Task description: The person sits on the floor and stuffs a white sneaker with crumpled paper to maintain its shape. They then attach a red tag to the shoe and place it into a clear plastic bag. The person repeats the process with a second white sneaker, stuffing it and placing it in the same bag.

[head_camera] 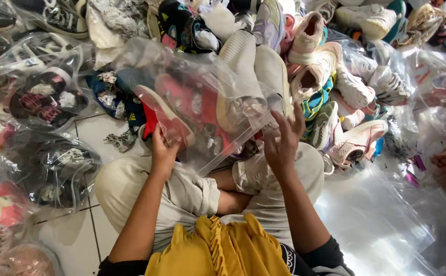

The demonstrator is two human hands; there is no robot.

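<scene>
A clear plastic bag (197, 102) holding red shoes (182, 110) is gripped by the closed left hand (164, 148); its edge is touched by the right hand (283, 143), fingers spread.

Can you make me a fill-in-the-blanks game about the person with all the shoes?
1. Both hands hold up a clear plastic bag with a ____ shoe inside.
2. The left hand grips the bag's lower edge, and the right hand has its fingers ____ against it.
3. The person sits on a white ____ floor.
4. Behind the bag lies a big ____ of loose shoes.

Missing words: red; spread; tiled; pile
</scene>
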